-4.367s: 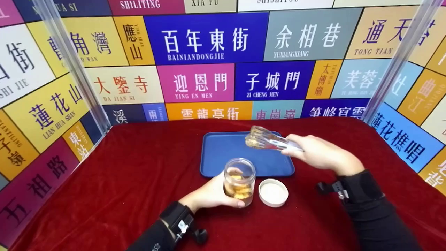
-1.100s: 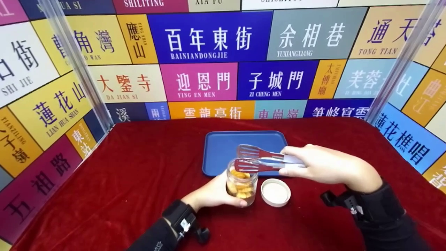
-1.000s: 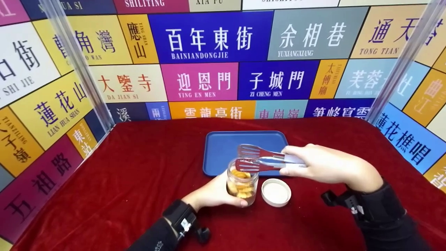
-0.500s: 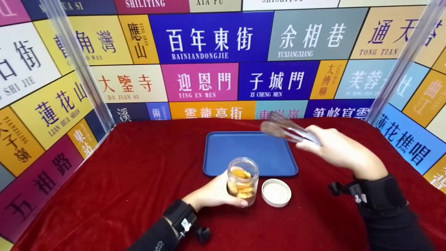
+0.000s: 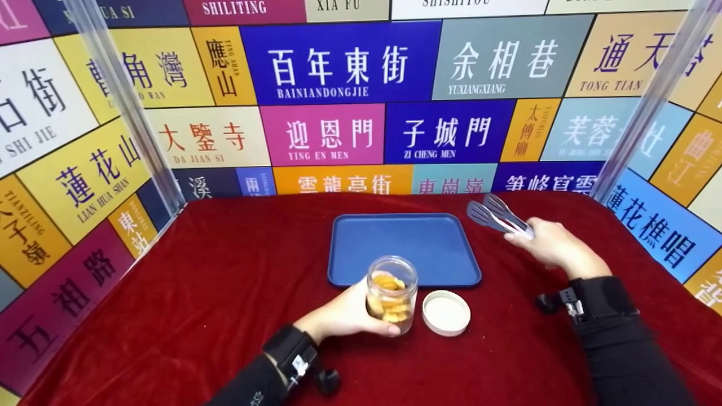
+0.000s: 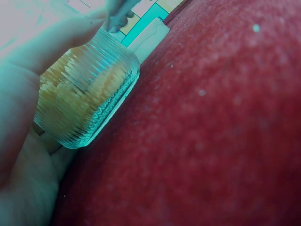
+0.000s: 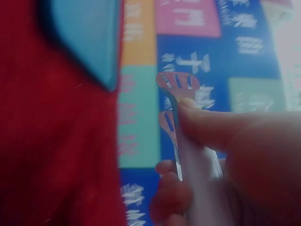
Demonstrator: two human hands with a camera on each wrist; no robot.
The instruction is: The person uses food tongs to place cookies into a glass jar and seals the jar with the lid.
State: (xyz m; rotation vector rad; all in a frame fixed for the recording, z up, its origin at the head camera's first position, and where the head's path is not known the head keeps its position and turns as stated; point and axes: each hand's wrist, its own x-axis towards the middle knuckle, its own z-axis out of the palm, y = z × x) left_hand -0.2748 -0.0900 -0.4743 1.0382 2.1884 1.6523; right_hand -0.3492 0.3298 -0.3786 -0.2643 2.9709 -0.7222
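My left hand [image 5: 347, 311] is wrapped round a glass jar [image 5: 393, 293] that stands without its lid and contains several yellow-orange biscuits [image 5: 390, 307]. In the left wrist view the ribbed wall of the jar [image 6: 94, 89] shows between thumb and fingers, low over the red cloth. My right hand [image 5: 555, 245] grips a pair of metal tongs [image 5: 499, 216] by the pale handles, out to the right of the blue tray. Between the slotted heads of the tongs [image 7: 178, 84] there is a gap with nothing held in it.
A blue tray [image 5: 403, 248] lies behind the jar, with a bare surface. Right of the jar is a round cream lid [image 5: 446, 313], lying on the red cloth [image 5: 237, 316]. A panel wall with coloured place-name signs [image 5: 338, 62] closes off the back and sides.
My right hand has lifted the tongs from the jar mouth and carried them right, past the tray's right edge. The left hand and jar stay in place.
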